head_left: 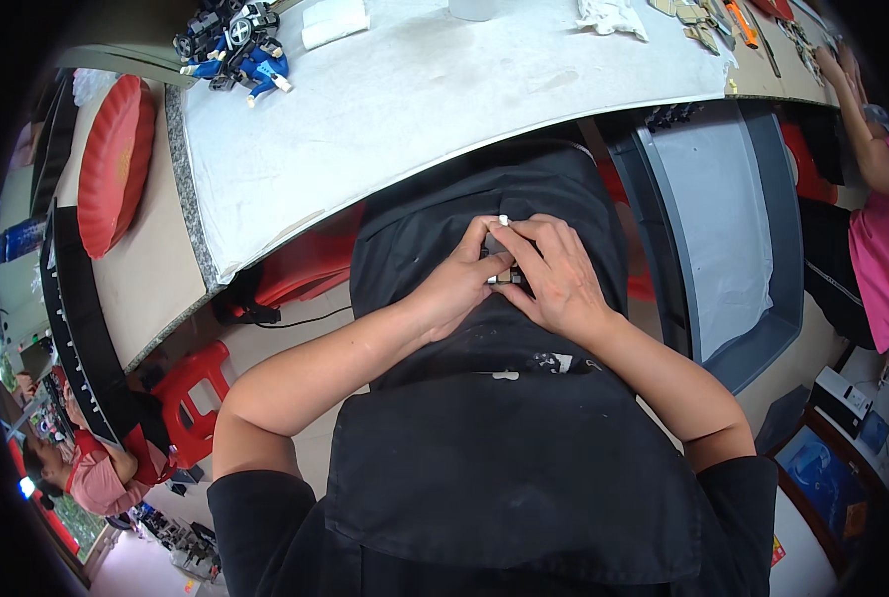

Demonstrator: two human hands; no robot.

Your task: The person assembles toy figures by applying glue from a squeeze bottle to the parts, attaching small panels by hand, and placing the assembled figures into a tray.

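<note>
Both hands meet over my lap, which is covered by a black apron (504, 468). My left hand (456, 282) and my right hand (556, 271) together pinch a small dark toy part with white pegs (502, 271); most of it is hidden by the fingers. A few small loose pieces (542, 362) lie on the apron just below the hands. An assembled blue, black and white toy figure (233, 45) lies on the white table (415, 99), far from both hands.
A grey tray (753, 328) with a white lining sits to my right below the table edge. A red stool (188, 393) and a red round cushion (114, 159) are at left. Another person in pink (878, 229) works at right; one more sits lower left.
</note>
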